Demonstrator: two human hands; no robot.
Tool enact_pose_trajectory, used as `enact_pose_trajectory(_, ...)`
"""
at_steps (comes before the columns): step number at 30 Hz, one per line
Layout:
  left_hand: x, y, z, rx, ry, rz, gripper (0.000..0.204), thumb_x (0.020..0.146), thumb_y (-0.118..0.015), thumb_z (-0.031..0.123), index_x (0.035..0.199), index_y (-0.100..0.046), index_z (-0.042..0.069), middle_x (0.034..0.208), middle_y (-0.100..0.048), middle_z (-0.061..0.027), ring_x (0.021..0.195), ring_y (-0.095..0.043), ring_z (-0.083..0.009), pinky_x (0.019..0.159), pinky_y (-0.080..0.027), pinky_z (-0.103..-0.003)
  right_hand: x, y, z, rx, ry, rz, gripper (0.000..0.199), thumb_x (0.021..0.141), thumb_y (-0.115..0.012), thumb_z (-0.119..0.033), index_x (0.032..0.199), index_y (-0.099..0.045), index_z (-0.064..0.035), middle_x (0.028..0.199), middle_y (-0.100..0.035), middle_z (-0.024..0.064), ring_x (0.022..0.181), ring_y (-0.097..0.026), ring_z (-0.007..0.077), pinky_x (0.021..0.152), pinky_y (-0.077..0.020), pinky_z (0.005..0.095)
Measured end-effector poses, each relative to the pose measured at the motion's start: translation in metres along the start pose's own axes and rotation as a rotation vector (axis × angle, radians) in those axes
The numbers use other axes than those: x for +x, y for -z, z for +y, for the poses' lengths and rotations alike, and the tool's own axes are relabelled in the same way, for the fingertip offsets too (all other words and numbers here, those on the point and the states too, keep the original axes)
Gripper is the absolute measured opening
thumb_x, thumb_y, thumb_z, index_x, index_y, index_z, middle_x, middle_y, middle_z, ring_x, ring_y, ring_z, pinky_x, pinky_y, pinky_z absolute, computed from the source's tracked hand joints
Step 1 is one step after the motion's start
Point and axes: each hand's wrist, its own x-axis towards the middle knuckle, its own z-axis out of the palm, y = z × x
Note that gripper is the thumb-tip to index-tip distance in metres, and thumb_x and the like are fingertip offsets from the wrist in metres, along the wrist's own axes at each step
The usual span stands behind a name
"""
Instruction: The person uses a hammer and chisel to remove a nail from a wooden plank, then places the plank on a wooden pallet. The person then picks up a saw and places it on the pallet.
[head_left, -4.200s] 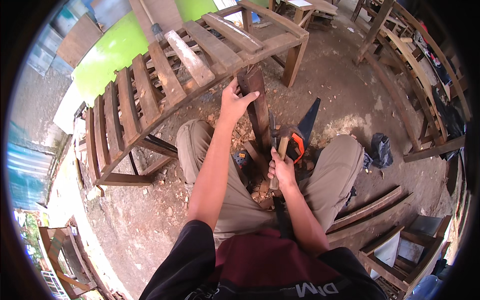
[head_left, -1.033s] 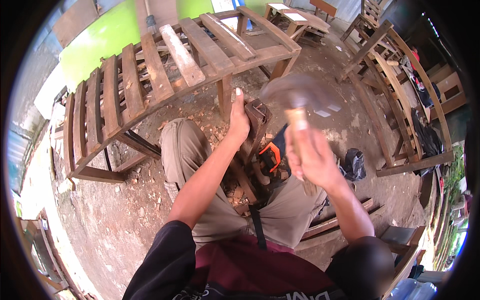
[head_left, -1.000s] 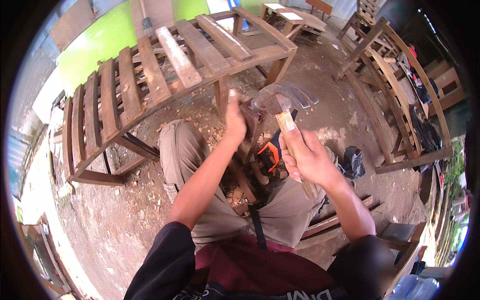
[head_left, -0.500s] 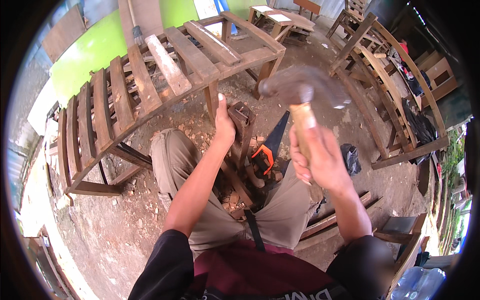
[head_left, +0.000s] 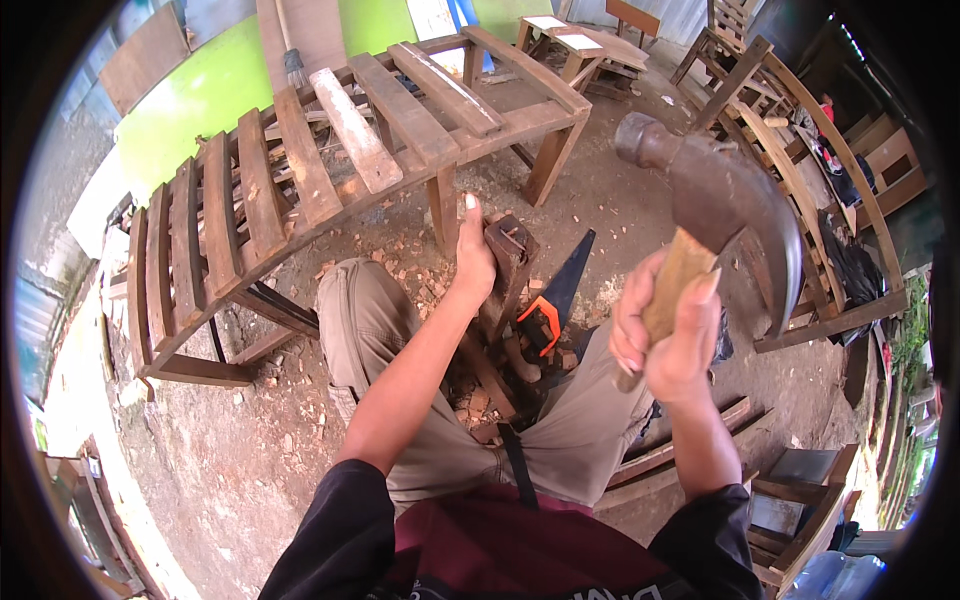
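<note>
Hammer raised right of centre in frame, head uppermost, claws curving down toward right edge — right hand has grip wrapped round its wooden handle. Left hand at frame's centre, thumb pointing up, against left side of dark wooden post; fingers hidden, so cannot tell whether grip clasps it. Saw just right of post, blade pointing toward upper right. Slatted wooden frame spans upper left — broom beyond it.
</note>
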Motion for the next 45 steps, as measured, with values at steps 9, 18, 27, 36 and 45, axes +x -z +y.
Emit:
enact_pose_trajectory(9,0.011,0.012,-0.001,0.056,-0.040,0.029,0.074,0.100,-0.038,0.065,0.097,-0.068,-0.002,0.087,-0.068,-0.0075,0.076,-0.061,-0.0165,0.076,-0.048,-0.030,0.010,0.002,0.006,-0.003,-0.327,0.014,0.053,0.105,-0.034,-0.053,0.090,-0.044,-0.0021,0.057,-0.040,0.0019,0.040,-0.039,0.0094,0.036,-0.0336,0.0265)
enact_pose_trajectory(18,0.013,0.005,-0.006,-0.017,-0.023,-0.024,0.064,0.101,-0.038,0.061,0.089,-0.063,0.002,0.077,-0.063,-0.0042,0.070,-0.057,-0.0127,0.068,-0.046,-0.028,0.017,0.001,0.036,-0.005,-0.618,-0.005,0.052,0.106,-0.032,-0.050,0.091,-0.046,-0.0020,0.059,-0.041,0.0015,0.042,-0.040,0.0092,0.038,-0.0359,0.0260)
enact_pose_trajectory(27,0.008,0.004,-0.011,-0.002,-0.039,-0.124,0.053,0.103,-0.039,0.054,0.093,-0.058,0.005,0.080,-0.061,-0.0049,0.070,-0.057,-0.0115,0.066,-0.047,-0.026,0.014,0.010,0.047,-0.128,-0.619,-0.068,0.056,0.104,-0.034,-0.057,0.086,-0.043,-0.0044,0.058,-0.040,0.0003,0.040,-0.039,0.0085,0.036,-0.0354,0.0256)
enact_pose_trajectory(36,0.017,0.004,-0.013,-0.019,-0.039,-0.114,0.053,0.103,-0.040,0.053,0.096,-0.058,0.004,0.080,-0.062,-0.0062,0.071,-0.060,-0.0138,0.067,-0.049,-0.028,0.005,0.003,0.043,-0.035,-0.370,0.013,0.051,0.106,-0.033,-0.049,0.085,-0.044,-0.0039,0.057,-0.039,0.0006,0.039,-0.038,0.0089,0.035,-0.0338,0.0268)
enact_pose_trajectory(45,0.020,0.009,-0.007,-0.038,-0.069,-0.089,0.048,0.103,-0.042,0.050,0.094,-0.058,0.006,0.079,-0.062,-0.0062,0.070,-0.060,-0.0141,0.065,-0.049,-0.029,0.002,-0.004,0.041,0.016,-0.034,0.090,0.054,0.105,-0.036,-0.052,0.083,-0.045,-0.0034,0.055,-0.040,0.0010,0.038,-0.038,0.0091,0.034,-0.0321,0.0256)
